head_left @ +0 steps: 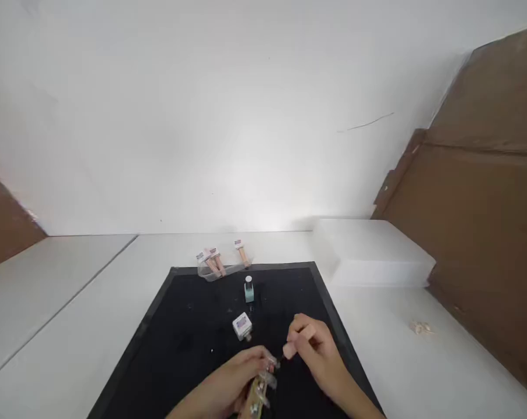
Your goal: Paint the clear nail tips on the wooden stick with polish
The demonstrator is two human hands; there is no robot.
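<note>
My left hand [235,378] grips a wooden stick [255,400] that carries clear nail tips, low over the black mat [180,337]. My right hand [318,352] pinches a pale pink brush cap [295,343], its tip pointed at the nail tips by my left fingers. Just beyond my hands lies a small white bottle [242,326] with a label. Farther back stands a light blue nail polish bottle [248,289], upright, with a white cap.
At the mat's far edge a clear tray [215,270] holds three sticks with labelled tips. A white box [372,256] sits to the right on the white table, brown cardboard [481,221] beyond it. A small clear scrap [420,327] lies at right.
</note>
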